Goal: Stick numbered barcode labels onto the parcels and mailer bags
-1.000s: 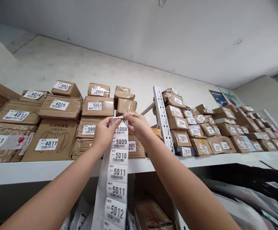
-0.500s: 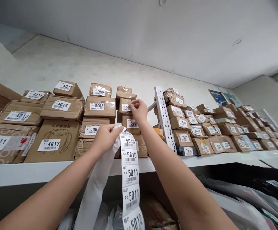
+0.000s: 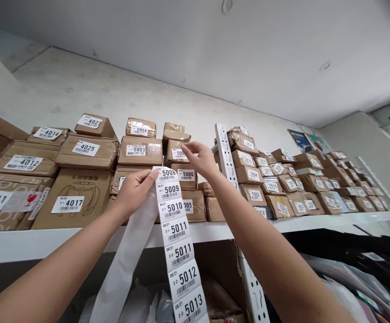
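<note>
My left hand (image 3: pixel 137 188) pinches the top of a strip of printed number labels (image 3: pixel 176 229), beside the label reading 5008. The labels run down in front of the shelf to 5013, and the strip's white backing (image 3: pixel 124 264) hangs to their left. My right hand (image 3: pixel 199 157) is raised at a small brown carton (image 3: pixel 173 144), with its fingertips at the right end of a white label (image 3: pixel 179 154) on the front. Thumb and forefinger are a little apart there, and the label's last digit is covered. Below that carton sits a box labelled 5006 (image 3: pixel 186 176).
Stacked labelled cartons (image 3: pixel 85 150) line the white shelf (image 3: pixel 63 244) on the left. A perforated white upright (image 3: pixel 227 154) stands right of my right hand, with more parcels (image 3: pixel 255 172) beyond it. Bagged parcels (image 3: pixel 352 273) lie on the level below.
My left hand and the label strip have shifted left and slightly up, uncovering the 5006 label. My right hand has moved slightly right, and its fingertips have loosened at the carton's label.
</note>
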Available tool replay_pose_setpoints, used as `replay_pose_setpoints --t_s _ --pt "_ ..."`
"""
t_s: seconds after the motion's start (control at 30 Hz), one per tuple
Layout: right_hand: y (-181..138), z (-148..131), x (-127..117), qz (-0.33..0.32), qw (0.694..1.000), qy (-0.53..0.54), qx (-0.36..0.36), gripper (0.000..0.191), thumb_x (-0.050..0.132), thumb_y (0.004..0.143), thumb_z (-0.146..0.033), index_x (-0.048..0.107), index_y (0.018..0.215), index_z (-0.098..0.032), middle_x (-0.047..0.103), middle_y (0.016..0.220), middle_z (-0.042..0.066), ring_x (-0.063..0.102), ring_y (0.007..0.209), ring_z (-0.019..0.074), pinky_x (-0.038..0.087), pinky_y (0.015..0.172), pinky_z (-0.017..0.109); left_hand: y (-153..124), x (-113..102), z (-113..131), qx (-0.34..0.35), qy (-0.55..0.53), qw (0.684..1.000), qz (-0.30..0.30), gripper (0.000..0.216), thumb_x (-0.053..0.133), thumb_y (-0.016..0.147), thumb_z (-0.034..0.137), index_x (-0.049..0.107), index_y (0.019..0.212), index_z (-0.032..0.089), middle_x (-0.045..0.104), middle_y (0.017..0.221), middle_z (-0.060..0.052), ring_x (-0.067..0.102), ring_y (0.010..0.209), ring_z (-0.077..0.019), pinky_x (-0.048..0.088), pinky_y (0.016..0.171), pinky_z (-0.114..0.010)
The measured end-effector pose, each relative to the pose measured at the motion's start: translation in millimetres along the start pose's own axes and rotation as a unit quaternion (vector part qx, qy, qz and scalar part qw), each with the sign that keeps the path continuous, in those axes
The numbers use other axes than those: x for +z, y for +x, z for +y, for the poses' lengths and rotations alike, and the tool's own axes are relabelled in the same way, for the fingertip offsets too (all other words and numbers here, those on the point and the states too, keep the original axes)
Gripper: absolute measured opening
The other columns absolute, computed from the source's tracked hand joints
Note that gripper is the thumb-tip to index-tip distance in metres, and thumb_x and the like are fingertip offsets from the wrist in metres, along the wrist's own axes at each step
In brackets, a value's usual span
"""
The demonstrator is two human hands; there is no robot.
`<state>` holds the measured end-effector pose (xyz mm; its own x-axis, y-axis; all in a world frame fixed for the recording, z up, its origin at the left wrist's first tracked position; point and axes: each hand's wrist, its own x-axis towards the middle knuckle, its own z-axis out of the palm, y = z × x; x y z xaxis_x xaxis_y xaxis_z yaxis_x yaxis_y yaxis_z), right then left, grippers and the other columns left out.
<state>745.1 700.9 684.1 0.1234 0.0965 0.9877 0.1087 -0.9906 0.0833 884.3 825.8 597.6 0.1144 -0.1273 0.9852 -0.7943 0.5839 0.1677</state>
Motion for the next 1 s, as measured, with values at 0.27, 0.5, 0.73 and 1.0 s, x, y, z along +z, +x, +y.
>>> replay_pose_setpoints --t_s 0.27,0.5,0.73,1.0 --pt "-44 -17 9 -0.083 0.949 0.286 0.101 0.008 0.074 0.066 -0.021 0.068 0.071 -0.019 0.067 0.067 0.000 0.060 0.063 0.0128 0.049 0.057 0.027 4 33 9 -0.067 -0.122 0.990 0.028 0.032 0.067 0.071 0.039 0.065 0.096 0.019 0.072 0.080 -0.003 0.064 0.075 -0.0172 0.050 0.067 -0.029" --pt "-44 -15 15 -0.003 0.936 0.318 0.152 0.009 0.073 0.066 -0.024 0.065 0.065 -0.020 0.064 0.062 -0.001 0.059 0.060 0.0127 0.050 0.055 0.028 10 50 5 -0.077 -0.102 0.984 0.124 0.032 0.064 0.071 0.050 0.060 0.065 0.018 0.055 0.056 0.004 0.045 0.050 -0.0090 0.034 0.047 -0.022" --pt "-4 -20 31 0.084 0.976 0.195 0.055 0.004 0.068 0.070 -0.019 0.065 0.068 -0.019 0.068 0.071 0.001 0.062 0.065 0.0134 0.052 0.063 0.029 21 47 6 -0.094 -0.125 0.982 0.103 0.034 0.075 0.061 0.040 0.063 0.086 0.020 0.068 0.078 -0.001 0.060 0.064 -0.0135 0.046 0.057 -0.026" --pt "85 -4 29 0.175 0.984 0.025 0.025 0.008 0.058 0.077 -0.016 0.064 0.072 -0.019 0.066 0.075 0.003 0.061 0.076 0.0174 0.046 0.075 0.034 -4 10 0 -0.138 -0.097 0.983 0.077 0.027 0.075 0.062 0.040 0.061 0.071 0.018 0.068 0.066 -0.001 0.061 0.058 -0.0155 0.048 0.052 -0.028"
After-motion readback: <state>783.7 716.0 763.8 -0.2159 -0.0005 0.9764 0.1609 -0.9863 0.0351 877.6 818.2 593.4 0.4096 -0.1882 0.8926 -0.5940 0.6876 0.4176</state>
